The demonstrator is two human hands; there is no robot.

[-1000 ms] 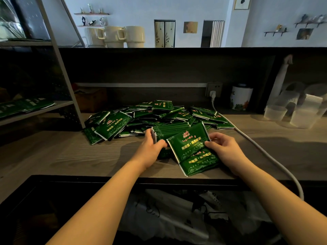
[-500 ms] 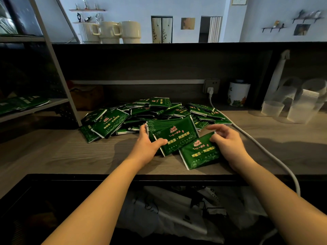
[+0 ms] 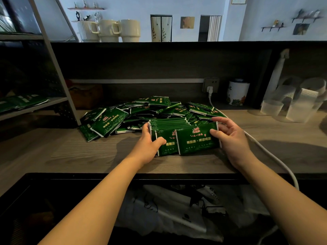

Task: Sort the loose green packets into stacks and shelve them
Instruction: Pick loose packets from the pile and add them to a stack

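Green packets (image 3: 141,112) mostly lie loose; some sit on the shelf (image 3: 23,101); left hand (image 3: 148,144) grips a stack (image 3: 169,128), right hand (image 3: 230,137) pinches one packet (image 3: 196,140)

A row of green packets (image 3: 168,125) is standing on edge on the wooden counter (image 3: 99,152), with a front packet (image 3: 197,138) leaning against it, label facing out. Behind, a loose heap of packets (image 3: 134,112) is lying scattered flat, and more packets on the shelf (image 3: 23,102) are lying at far left.

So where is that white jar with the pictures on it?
The white jar stands at the back right of the counter, just right of the wall socket, left of the clear plastic cups.
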